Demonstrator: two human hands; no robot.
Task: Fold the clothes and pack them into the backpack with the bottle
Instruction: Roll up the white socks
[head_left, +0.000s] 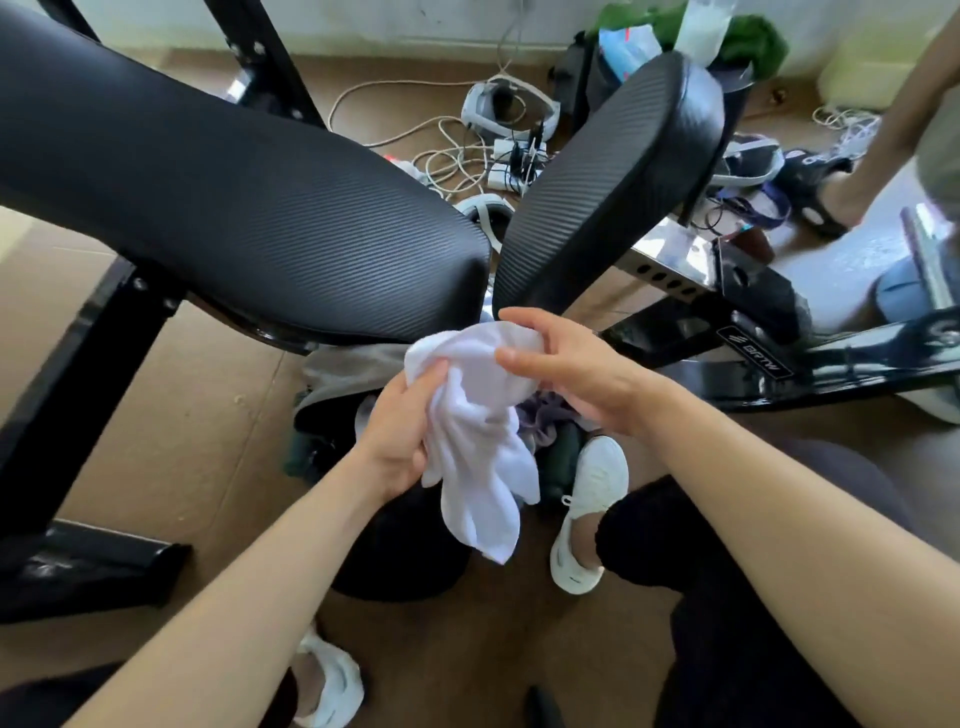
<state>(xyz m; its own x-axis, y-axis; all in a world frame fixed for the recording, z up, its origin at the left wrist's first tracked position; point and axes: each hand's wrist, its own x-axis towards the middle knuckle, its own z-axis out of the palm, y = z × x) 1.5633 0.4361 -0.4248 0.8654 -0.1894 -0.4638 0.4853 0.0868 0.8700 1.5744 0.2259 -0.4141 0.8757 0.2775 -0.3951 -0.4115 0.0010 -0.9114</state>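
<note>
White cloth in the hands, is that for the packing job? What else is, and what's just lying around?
For the job: white cloth, held by left hand and right hand; grey garment and purple cloth heaped below.
Just lying about: black bench pads, white cables, power strip, headset.

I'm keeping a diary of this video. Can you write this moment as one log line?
step: fold clothes | left hand: grips white garment | right hand: holds its top | garment: crumpled, not yet folded
</note>
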